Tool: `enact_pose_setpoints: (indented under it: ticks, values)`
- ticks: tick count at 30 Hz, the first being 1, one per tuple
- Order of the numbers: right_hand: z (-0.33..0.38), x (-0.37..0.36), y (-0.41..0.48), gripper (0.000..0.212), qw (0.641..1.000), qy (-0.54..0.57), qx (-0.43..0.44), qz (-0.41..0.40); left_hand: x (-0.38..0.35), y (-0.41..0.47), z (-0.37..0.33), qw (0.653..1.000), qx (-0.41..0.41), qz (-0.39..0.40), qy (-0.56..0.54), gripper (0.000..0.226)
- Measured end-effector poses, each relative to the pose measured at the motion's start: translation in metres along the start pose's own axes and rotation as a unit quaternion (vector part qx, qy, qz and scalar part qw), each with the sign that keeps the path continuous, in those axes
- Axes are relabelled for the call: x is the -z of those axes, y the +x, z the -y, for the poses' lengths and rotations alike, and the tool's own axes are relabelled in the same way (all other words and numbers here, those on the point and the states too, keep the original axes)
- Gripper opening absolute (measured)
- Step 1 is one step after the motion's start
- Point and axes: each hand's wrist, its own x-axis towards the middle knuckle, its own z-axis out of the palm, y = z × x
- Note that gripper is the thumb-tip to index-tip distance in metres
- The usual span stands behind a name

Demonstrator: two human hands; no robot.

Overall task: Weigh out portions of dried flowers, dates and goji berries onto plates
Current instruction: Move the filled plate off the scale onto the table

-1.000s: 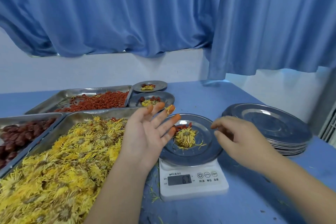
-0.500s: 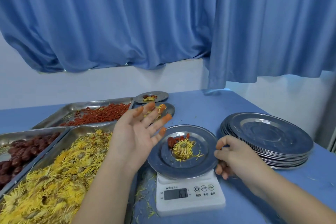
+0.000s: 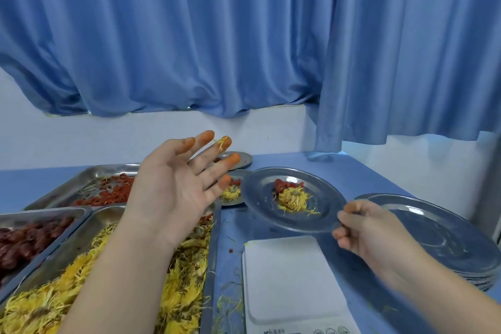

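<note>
My right hand [image 3: 371, 230] pinches the near right rim of a steel plate [image 3: 260, 206] and holds it in the air above the white scale [image 3: 292, 279]. A dried yellow flower [image 3: 294, 198] and a small pile of red goji berries [image 3: 282, 184] lie on that plate. My left hand [image 3: 179, 187] hovers palm up with fingers spread over the trays, holding nothing; a yellow petal sticks to one orange-stained fingertip. The scale's platform is bare.
Steel trays at left hold yellow dried flowers [image 3: 48, 301], dark red dates [image 3: 21, 241] and goji berries [image 3: 113, 192]. Two filled plates [image 3: 238, 199] sit behind my left hand. A stack of empty plates [image 3: 439, 236] stands at right. Petals litter the blue table [image 3: 339, 171].
My right hand took the plate by its rim and lifted it off the scale, away and slightly left. My left hand rose a little, still spread.
</note>
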Motion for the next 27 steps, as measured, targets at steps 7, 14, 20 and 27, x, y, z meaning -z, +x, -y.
enact_pose_setpoints:
  ticks: [7, 14, 20, 27]
  values:
    - [0.013, -0.048, 0.092, 0.010, 0.998, 0.014, 0.007, -0.068, 0.008, 0.005, 0.003, 0.999, 0.003, -0.041, 0.031, 0.030]
    - [-0.003, -0.079, 0.183, 0.029, 0.990, 0.017, -0.031, -0.139, 0.016, 0.011, 0.007, 0.995, 0.012, -0.097, -0.034, 0.031]
    - [-0.026, -0.082, 0.237, 0.033, 0.982, 0.017, -0.071, -0.176, 0.016, 0.018, 0.012, 0.978, 0.067, -0.147, -0.130, 0.036]
    - [-0.034, -0.096, 0.282, 0.036, 0.976, 0.001, -0.100, -0.195, 0.013, 0.027, 0.010, 0.978, 0.081, -0.101, -0.166, 0.043]
